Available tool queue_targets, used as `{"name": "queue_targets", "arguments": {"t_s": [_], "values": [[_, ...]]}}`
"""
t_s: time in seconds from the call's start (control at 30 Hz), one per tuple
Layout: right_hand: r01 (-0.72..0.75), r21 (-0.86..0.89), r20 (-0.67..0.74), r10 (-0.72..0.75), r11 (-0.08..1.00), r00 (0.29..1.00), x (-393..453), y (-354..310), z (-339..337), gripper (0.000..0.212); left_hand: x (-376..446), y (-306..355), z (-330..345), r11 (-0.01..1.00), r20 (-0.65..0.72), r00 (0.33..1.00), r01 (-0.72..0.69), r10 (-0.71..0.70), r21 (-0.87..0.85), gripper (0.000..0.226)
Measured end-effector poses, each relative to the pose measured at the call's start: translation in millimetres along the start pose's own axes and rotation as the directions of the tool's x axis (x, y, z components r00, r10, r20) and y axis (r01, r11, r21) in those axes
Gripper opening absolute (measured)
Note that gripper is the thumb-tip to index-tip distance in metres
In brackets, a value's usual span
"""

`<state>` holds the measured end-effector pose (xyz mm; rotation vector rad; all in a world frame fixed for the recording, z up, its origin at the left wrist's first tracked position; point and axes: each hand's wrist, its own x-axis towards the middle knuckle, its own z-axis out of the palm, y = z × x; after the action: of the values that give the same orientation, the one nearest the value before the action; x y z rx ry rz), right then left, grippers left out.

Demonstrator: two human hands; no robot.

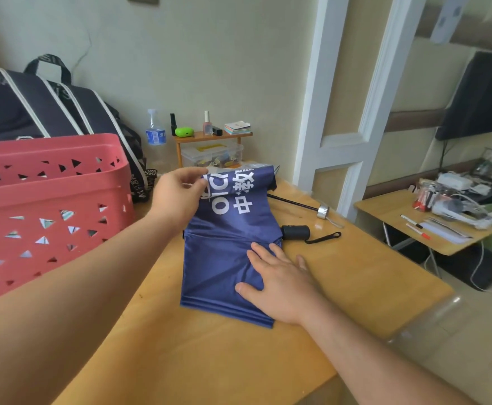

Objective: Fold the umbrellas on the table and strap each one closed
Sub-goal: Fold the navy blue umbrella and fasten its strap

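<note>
Pale walls and a white door frame back the orange wooden worktop (pixel 341 276), with a pink perforated plastic basket (pixel 49 206) at its left. The navy fabric umbrella with white lettering (pixel 215 258) lies mid-worktop. My right hand (pixel 280 285) presses it flat, fingers straight; my left hand (pixel 180 194) is grasping the far fabric edge in a pinch grip. I'd pull panels taut, wrapping evenly toward its black handle (pixel 296 231), just beyond my right fingertips.
</note>
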<state>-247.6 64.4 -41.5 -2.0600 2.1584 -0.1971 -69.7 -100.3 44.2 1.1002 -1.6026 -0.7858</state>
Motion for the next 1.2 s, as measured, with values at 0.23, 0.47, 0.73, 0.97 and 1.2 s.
{"name": "queue_targets", "arguments": {"t_s": [0.23,0.47,0.73,0.97,1.2], "values": [[0.143,0.072,-0.515,-0.086,0.987,0.853,-8.3,2.8,9.7,0.046,-68.3,-31.9,-13.0,0.98,-0.128,0.989,-0.093,0.072,-0.174,0.018],[0.113,0.374,-0.625,0.16,0.92,0.764,-5.4,4.0,-7.1,0.056,-83.5,-52.1,-18.7,0.982,-0.131,0.981,-0.157,0.143,-0.101,0.017],[0.182,0.412,-0.547,0.082,0.893,0.833,18.3,-17.0,-52.1,0.063,-93.5,-57.2,-21.2,0.979,0.031,0.978,-0.205,0.205,-0.013,0.05],[0.293,0.625,-0.554,0.147,0.724,0.819,31.3,-16.6,-92.3,0.027,-80.5,-54.5,-23.0,0.958,0.069,0.968,-0.25,0.243,0.138,0.081],[0.307,0.608,-0.585,0.152,0.732,0.797,23.0,-13.9,-100.0,0.051,-74.6,-41.1,-17.8,0.956,0.006,0.956,-0.294,0.294,0.009,0.056]]}}
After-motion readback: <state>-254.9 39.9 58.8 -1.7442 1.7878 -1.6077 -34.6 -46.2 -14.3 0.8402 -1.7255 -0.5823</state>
